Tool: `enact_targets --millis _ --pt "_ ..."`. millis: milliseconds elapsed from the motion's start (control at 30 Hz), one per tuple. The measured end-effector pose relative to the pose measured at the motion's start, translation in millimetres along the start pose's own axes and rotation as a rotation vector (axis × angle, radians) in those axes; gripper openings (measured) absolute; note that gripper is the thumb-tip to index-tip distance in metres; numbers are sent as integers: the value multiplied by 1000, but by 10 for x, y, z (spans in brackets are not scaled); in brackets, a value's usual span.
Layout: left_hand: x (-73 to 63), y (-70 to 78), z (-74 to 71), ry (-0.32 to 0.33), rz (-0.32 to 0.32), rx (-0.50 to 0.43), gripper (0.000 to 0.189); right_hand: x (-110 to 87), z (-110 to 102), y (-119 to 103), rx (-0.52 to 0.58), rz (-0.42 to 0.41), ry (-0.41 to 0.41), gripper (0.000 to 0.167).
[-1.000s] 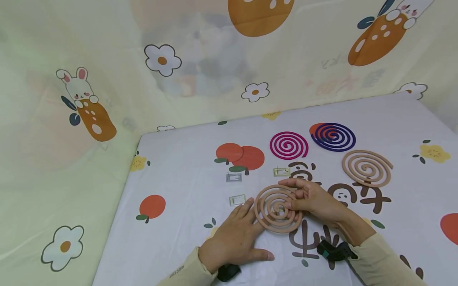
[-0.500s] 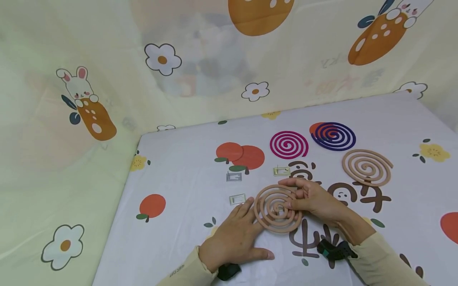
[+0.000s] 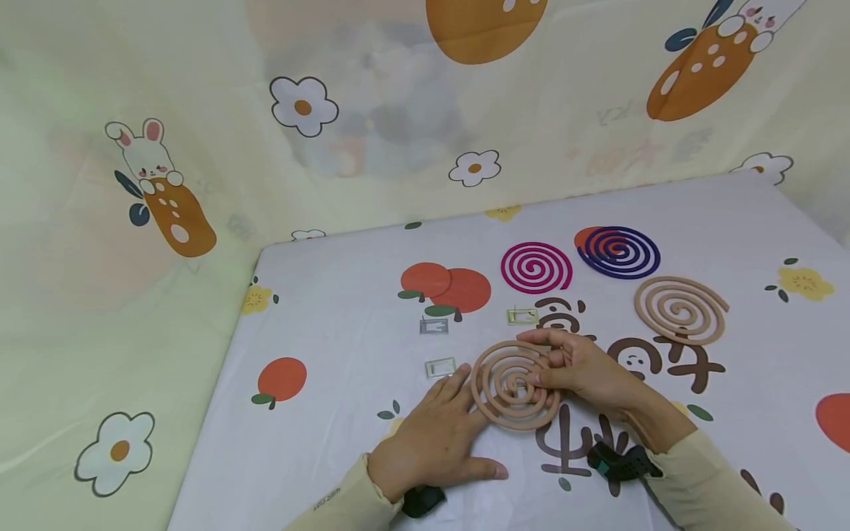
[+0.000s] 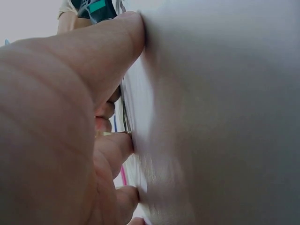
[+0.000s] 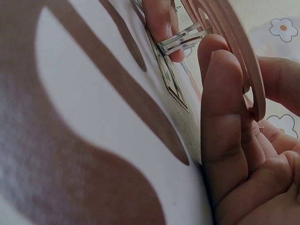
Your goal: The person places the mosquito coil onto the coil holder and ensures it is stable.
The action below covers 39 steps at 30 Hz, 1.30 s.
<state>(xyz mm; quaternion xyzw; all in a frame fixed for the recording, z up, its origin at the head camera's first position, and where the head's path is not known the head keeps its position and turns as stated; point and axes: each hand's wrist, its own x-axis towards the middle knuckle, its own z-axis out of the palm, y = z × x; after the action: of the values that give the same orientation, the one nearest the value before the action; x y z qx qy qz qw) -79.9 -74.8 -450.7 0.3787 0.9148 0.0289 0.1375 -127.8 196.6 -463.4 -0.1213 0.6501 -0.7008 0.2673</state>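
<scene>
My right hand (image 3: pixel 584 376) pinches a tan mosquito coil (image 3: pixel 516 380) near its edge and centre, thumb on top. Under the coil, the right wrist view shows a thin metal coil stand (image 5: pixel 180 43), its raised tongue reaching up to the coil's underside. My left hand (image 3: pixel 434 442) lies palm down on the table beside the coil, fingers spread. One of its fingers (image 5: pixel 159 23) presses at the stand's base, as the right wrist view shows. From the head view the coil mostly hides this stand. In the left wrist view, left fingertips (image 4: pixel 123 143) touch the tablecloth.
Beyond my hands lie a magenta coil (image 3: pixel 533 268), a dark blue coil (image 3: pixel 619 253) and a second tan coil (image 3: pixel 680 310). A grey stand (image 3: pixel 434 326), a silvery stand (image 3: pixel 440 369) and a yellowish stand (image 3: pixel 522 316) lie near the left hand and coil. Printed cloth (image 3: pixel 319 413) covers the table.
</scene>
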Motion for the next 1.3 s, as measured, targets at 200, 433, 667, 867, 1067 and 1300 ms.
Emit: enact_targets --millis 200,433,667,867,1067,1300 --pt "2 -1 -2 -7 -4 -1 98 4 2 -9 -3 16 4 70" --pt "-1 4 -17 -5 -2 7 97 8 8 -21 -14 16 9 70" --pt "3 5 -22 -17 -7 3 97 8 8 -10 -31 18 7 70" --pt "8 6 -15 -27 -12 3 98 6 12 -8 -27 15 0 69" --pt "14 6 -6 -28 -15 2 98 -2 19 -15 -25 3 -9 69" --pt "12 9 -10 -25 -16 5 98 -6 24 -18 -32 4 -5 68"
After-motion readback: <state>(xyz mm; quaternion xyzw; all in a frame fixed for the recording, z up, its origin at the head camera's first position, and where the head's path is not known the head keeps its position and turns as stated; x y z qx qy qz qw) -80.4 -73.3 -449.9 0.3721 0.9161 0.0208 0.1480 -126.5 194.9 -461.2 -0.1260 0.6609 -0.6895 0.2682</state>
